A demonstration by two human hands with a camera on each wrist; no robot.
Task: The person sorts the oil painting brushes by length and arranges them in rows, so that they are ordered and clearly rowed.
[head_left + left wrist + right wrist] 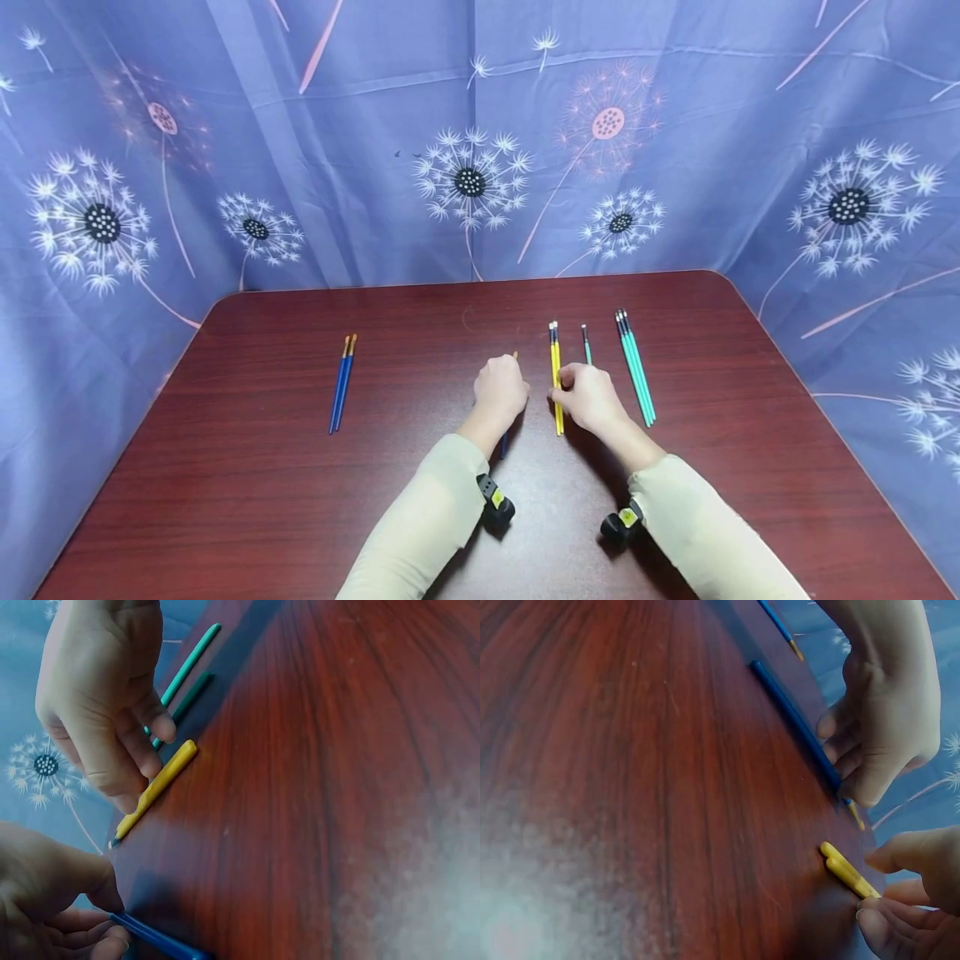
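Observation:
My left hand (501,387) pinches a blue paintbrush (504,446) that lies on the table, its tan bristle tip showing beyond the knuckles. The thumb and fingertips meet the blue handle (161,937) in the left wrist view. Just to the right, my right hand (592,400) reaches over two yellow paintbrushes (556,354) lying side by side. Thumb and fingers straddle the yellow handles (844,874), with a gap at the thumb in the right wrist view. A teal paintbrush (587,342) is partly hidden by the right hand.
Two blue paintbrushes (343,387) lie together at the left of the dark red wooden table (247,500). Several teal paintbrushes (636,367) lie right of the right hand. A blue dandelion-patterned curtain (360,167) hangs behind the table. Both wrists carry small black cameras.

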